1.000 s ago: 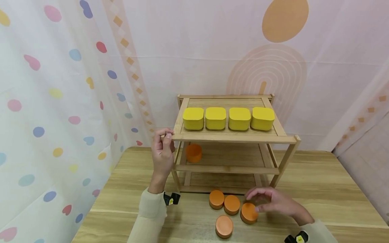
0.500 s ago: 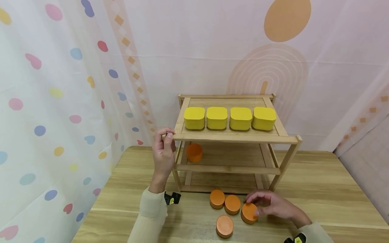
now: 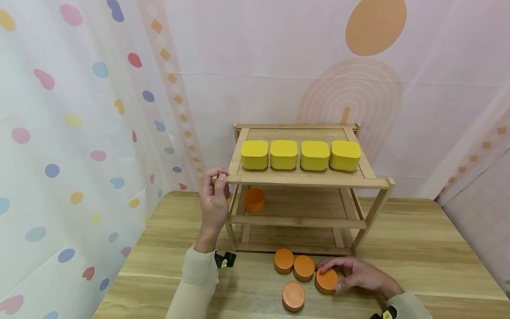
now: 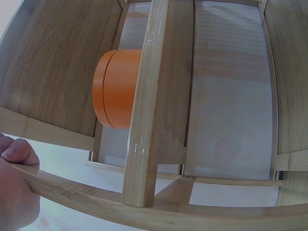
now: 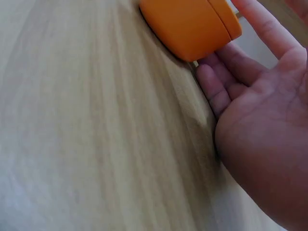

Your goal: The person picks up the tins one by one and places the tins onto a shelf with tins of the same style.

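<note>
My left hand [image 3: 214,201] grips the front left corner of a wooden three-tier shelf [image 3: 303,182], with the thumb bent at the edge. In the left wrist view, fingertips [image 4: 19,151] show over a wooden rail. At the table's front right, my right hand [image 3: 360,275] has its thumb and fingers around a round orange lidded tin [image 3: 326,281]. That tin [image 5: 187,26] still stands on the table. Three more round tins sit to its left: two orange tins [image 3: 284,260] and a paler, coppery one [image 3: 293,296].
Several yellow rounded-square tins [image 3: 283,155] line the shelf's top tier. One orange round tin [image 3: 254,200] stands at the left of the middle tier. A patterned curtain [image 3: 255,79] hangs behind the wood-grain table [image 3: 151,266].
My right hand has come a little nearer, and its fingers and thumb have closed in around the rightmost orange tin. The left hand has stayed at the shelf corner.
</note>
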The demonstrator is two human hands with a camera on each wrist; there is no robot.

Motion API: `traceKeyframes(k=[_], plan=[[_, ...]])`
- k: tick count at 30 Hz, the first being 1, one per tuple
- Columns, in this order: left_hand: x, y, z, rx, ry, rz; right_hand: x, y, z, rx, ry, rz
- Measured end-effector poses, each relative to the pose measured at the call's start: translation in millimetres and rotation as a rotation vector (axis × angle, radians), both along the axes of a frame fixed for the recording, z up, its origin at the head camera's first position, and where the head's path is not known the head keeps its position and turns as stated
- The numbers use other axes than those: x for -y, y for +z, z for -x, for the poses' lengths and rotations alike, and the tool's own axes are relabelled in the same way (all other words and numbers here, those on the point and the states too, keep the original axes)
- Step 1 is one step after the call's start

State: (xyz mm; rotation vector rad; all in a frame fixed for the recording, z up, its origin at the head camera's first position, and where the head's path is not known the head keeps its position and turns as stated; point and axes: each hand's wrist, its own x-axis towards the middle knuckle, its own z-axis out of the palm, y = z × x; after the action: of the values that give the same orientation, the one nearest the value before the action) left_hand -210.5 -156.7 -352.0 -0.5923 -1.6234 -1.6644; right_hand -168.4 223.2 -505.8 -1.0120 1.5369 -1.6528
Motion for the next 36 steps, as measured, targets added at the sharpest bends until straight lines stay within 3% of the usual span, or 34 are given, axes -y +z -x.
traceKeyframes(k=[11, 23, 36], plan=[[2.2, -0.6, 2.6, -0.009, -0.010, 0.000, 2.2, -2.5, 2.9, -0.060, 0.009, -0.092], [2.1, -2.3, -2.1, -0.008, -0.023, -0.028, 3.5, -7.5, -1.9, -0.063, -0.026, -0.040], [-0.3, -2.0, 2.3, -0.017, -0.007, -0.008, -0.8, -9.5, -0.7, -0.065, -0.069, 0.001]])
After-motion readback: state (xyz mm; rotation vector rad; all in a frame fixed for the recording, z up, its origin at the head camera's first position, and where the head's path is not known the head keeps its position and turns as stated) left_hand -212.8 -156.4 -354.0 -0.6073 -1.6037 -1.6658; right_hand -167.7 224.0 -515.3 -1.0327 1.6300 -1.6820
